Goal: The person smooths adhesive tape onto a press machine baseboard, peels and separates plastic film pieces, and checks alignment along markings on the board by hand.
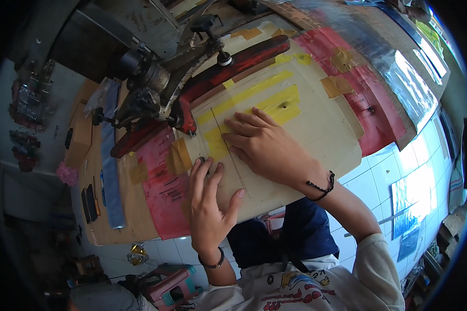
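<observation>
A pale flat board (275, 181) with strips of yellow tape (254, 96) and thin drawn lines lies before me on the work table. My right hand (270, 147) rests palm down on it, fingers spread over the tape beside a long dark line. At the board's left edge is my left hand (210, 202), fingertips touching the surface and thumb held apart. A small dark spot or object shows by its fingertips, too small to name. Just beyond the hands stands a dark metal clamp-like machine (155, 85) with a long red bar (233, 65).
Red sheeting (163, 181) with brown tape (179, 157) extends left of the board, and more red sheeting (368, 98) lies right. A blue-grey strip (111, 176) and a pen (102, 181) lie on the table's left side. A pink and teal container (174, 290) stands on the tiled floor.
</observation>
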Available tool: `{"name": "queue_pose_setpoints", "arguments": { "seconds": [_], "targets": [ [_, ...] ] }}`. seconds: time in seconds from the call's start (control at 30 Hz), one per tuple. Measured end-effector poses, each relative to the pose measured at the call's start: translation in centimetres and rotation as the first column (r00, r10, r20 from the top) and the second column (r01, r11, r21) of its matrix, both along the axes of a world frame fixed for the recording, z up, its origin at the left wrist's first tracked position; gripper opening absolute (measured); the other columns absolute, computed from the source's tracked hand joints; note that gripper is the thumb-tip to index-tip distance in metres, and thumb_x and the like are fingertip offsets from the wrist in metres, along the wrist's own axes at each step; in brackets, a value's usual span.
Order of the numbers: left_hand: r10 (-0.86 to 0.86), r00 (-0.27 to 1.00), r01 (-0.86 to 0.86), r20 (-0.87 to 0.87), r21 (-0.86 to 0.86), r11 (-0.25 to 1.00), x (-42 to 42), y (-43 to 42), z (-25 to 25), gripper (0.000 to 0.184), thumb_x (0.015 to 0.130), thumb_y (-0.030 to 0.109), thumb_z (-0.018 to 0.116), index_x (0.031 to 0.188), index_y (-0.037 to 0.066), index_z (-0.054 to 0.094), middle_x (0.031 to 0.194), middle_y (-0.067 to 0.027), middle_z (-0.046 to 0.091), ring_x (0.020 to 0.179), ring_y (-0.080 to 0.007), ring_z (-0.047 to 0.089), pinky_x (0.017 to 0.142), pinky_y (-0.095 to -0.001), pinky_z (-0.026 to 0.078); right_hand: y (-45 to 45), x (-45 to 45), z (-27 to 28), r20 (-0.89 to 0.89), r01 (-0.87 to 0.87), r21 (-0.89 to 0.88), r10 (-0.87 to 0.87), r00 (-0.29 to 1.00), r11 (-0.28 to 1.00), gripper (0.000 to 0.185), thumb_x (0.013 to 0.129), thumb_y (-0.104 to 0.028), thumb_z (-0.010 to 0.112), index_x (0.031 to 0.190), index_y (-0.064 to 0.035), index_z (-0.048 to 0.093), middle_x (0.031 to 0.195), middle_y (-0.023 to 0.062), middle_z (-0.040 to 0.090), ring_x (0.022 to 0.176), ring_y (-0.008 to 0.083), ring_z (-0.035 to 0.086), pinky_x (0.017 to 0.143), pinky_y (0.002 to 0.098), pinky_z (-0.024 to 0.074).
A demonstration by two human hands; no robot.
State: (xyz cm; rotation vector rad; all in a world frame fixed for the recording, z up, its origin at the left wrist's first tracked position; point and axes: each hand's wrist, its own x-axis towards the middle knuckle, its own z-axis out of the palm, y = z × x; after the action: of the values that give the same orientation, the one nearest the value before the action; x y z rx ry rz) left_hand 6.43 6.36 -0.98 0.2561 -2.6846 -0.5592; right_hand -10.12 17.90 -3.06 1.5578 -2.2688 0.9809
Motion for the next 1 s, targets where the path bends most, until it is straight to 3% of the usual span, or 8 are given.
{"name": "queue_pose_setpoints", "arguments": {
  "seconds": [0.43,0.73,1.0],
  "targets": [
    [0.020,1.000,-0.019,0.023,-0.048,0.999,-0.25,0.18,-0.12,0.056,0.086,0.028,0.068,0.134,0.001,0.057,0.143,-0.0181,0.051,0.135,-0.0421,0.043,0.112,-0.0519,0.034,-0.25,-0.08,-0.34,-0.029,0.037,-0.019,-0.038,0.999,0.999,0.028,0.094,-0.020,0.062,0.117,-0.0069,0.070,0.132,0.0088,0.063,0.130,0.0270,0.052,0.116,0.0456,0.0344],
    [0.014,0.999,-0.009,0.047,-0.100,0.995,-0.17,-0.11,-0.29,0.059,0.087,0.034,0.069,0.136,0.004,0.057,0.144,-0.0173,0.050,0.135,-0.0421,0.043,0.109,-0.0538,0.037,-0.45,-0.04,-0.83,-0.033,0.033,-0.040,-0.035,0.999,0.999,0.030,0.093,-0.015,0.055,0.117,-0.0052,0.070,0.134,0.0119,0.062,0.134,0.0268,0.050,0.116,0.0460,0.0314],
    [0.032,0.999,-0.029,0.030,-0.096,0.995,-0.14,0.12,-0.25,0.058,0.088,0.035,0.069,0.136,0.003,0.057,0.144,-0.0168,0.051,0.136,-0.0416,0.043,0.110,-0.0530,0.037,-0.43,-0.10,-0.78,-0.034,0.041,-0.033,-0.042,0.999,0.999,0.029,0.095,-0.021,0.060,0.119,-0.0073,0.070,0.134,0.0093,0.062,0.130,0.0269,0.051,0.116,0.0459,0.0335]
  ]
}}
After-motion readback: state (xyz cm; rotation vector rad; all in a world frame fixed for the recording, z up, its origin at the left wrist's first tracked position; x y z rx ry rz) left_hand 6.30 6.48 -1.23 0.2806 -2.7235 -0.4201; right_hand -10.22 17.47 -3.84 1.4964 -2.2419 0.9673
